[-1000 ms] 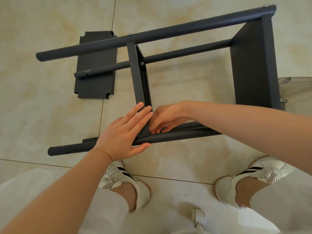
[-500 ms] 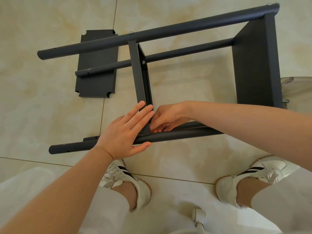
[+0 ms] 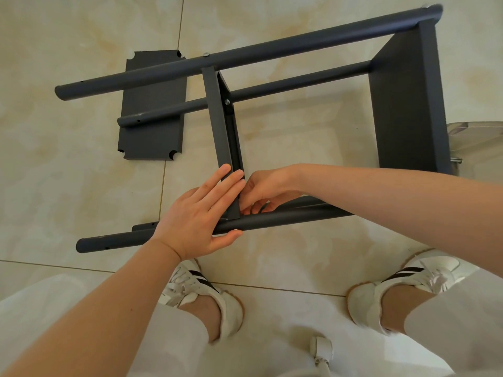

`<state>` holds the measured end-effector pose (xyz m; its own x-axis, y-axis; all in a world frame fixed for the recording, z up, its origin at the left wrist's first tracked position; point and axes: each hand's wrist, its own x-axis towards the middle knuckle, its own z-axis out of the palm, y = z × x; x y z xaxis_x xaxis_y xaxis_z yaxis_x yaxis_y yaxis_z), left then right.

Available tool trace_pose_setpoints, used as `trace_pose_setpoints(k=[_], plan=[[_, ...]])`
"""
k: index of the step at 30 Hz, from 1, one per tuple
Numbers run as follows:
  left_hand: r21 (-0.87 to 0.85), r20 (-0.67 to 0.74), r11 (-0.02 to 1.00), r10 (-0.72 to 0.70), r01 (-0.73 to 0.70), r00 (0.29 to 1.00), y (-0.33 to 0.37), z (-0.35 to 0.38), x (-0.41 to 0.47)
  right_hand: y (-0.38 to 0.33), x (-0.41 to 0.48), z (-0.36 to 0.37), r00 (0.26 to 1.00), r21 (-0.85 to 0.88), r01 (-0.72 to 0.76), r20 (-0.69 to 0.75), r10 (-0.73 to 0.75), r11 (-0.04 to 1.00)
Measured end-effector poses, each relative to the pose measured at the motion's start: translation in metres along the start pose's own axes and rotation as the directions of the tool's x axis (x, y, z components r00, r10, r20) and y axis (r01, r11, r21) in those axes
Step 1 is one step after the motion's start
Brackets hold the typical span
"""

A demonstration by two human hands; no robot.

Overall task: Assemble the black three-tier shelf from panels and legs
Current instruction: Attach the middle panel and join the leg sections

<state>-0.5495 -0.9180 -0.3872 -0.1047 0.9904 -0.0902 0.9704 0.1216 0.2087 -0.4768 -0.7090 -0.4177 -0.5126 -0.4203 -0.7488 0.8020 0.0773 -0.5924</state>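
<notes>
The shelf is lying on its side on the tiled floor, and the step in hand appears to be fixing the middle tier to the near leg (image 3: 285, 217). The left hand (image 3: 196, 216) is lying flat, its straight fingers pressing the edge of the middle panel (image 3: 217, 118) while the thumb is tucking under the leg. The right hand (image 3: 268, 189) is working with curled fingers inside that joint. Whether it is pinching a screw is hidden, so I cannot tell.

Farther along the same panel, a screw (image 3: 226, 101) is already showing at the lower far leg (image 3: 299, 83). The end panel (image 3: 408, 104) is standing joined to the upper far leg (image 3: 272, 50) on the right. Beyond, a loose panel (image 3: 149, 104) is lying flat under the legs' free ends.

The next move probably calls for holding the holes aligned while tightening, then fitting that third panel.
</notes>
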Motion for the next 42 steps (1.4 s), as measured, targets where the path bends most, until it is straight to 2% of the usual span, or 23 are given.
trace_pose_setpoints(k=[13,17,21,27,32,36,42], plan=[[-0.008,0.0,1.0,-0.002,0.002,1.0,0.0008,-0.0014,0.0008,-0.0005,0.0037,0.0032,1.0,0.037,0.018,-0.007,-0.017,0.999],[-0.008,0.001,1.0,0.004,-0.004,1.0,0.0001,-0.0009,0.0006,-0.0014,-0.0004,-0.0002,0.999,0.093,0.019,0.041,-0.023,0.995],[0.0,0.006,1.0,0.0,0.0,1.0,-0.0007,-0.0007,0.0009,-0.0016,-0.0044,-0.0046,0.999,0.041,0.007,0.04,-0.009,0.999],[0.001,-0.001,1.0,0.005,-0.005,1.0,-0.0002,0.0002,0.0007,-0.0014,-0.0004,0.0008,1.0,0.097,0.013,0.019,-0.015,0.995],[-0.002,-0.001,1.0,0.006,-0.006,1.0,-0.0003,-0.0004,0.0011,-0.0018,0.0016,0.0042,1.0,0.064,0.003,0.013,-0.004,0.998],[-0.003,-0.003,1.0,0.003,-0.003,1.0,-0.0002,-0.0002,0.0012,-0.0031,-0.0028,-0.0019,0.998,0.081,-0.028,0.054,0.024,0.996],[-0.004,-0.008,1.0,0.002,-0.002,1.0,-0.0003,-0.0002,0.0012,-0.0035,0.0017,0.0027,0.999,0.107,0.004,0.047,-0.01,0.994]])
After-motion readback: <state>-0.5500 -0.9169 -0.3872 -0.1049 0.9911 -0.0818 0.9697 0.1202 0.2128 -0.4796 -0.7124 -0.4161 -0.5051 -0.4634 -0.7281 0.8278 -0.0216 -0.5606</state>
